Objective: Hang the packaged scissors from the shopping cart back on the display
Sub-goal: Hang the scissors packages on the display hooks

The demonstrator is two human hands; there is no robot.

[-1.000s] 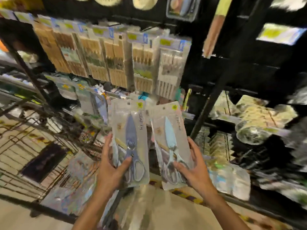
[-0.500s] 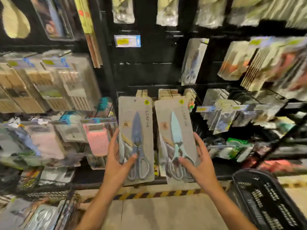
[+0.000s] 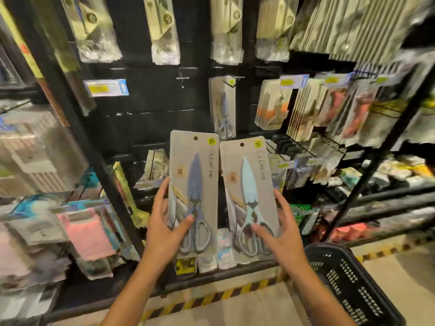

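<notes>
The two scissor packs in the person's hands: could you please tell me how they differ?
The left pack, held by the left hand, has darker grey-blue scissors; the right pack, held by the right hand, has pale mint-blue ones. The left pack stands nearly upright and a little higher; the right pack tilts, its top leaning left. Both are grey cards with a hang hole, a yellow sticker and LEAF lettering, gripped near the handles, not yet hung.

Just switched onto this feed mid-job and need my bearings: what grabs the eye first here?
Two grey card packs of scissors, upright side by side at centre: the left hand grips the pack with dark blue scissors, the right hand the pack with pale mint scissors. Just above them one matching scissors pack already hangs on the black display wall. A black perforated plastic basket sits at lower right.
</notes>
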